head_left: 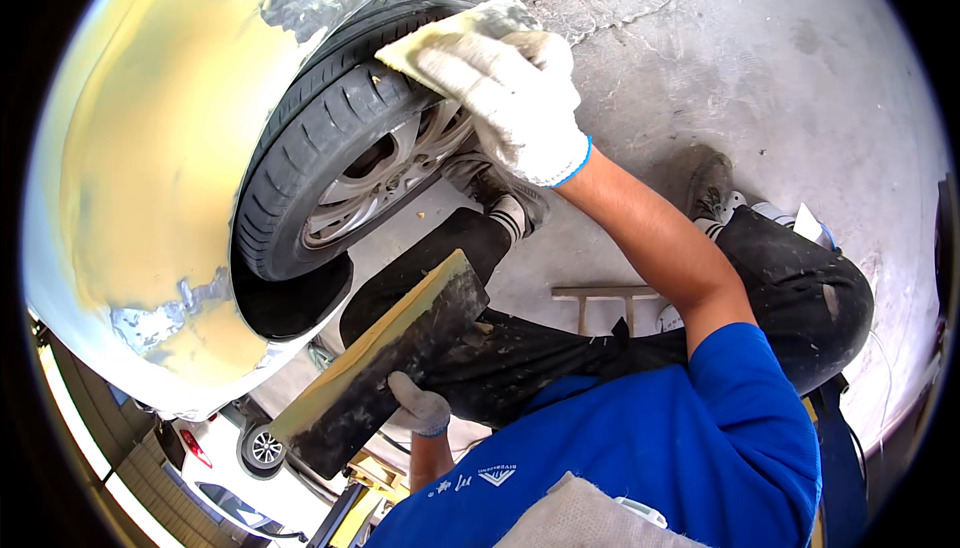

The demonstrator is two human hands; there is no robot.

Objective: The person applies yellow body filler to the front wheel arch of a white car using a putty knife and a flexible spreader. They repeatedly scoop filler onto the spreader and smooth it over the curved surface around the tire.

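Note:
My right hand [520, 98], in a white knit glove with a blue cuff edge, is closed around a flat putty spreader [503, 14]. Yellow putty coats the spreader, which is held over the top of a car tyre [300, 158] near the wheel arch. Lower down, my left hand [418, 406] in a greyish glove grips a dark rectangular putty board [390, 378]. A band of yellow putty runs along the board's long edge; its underside and most of my left fingers are hidden. The car's body panel [160, 148] at left bears broad yellow filler and bare grey patches.
My bent legs in black trousers [800, 288] straddle the space beside the wheel. A small frame-like stand [605, 295] is between them on the grey concrete floor [790, 68]. Another white car [235, 478] and a yellow metal structure [375, 483] appear at lower left.

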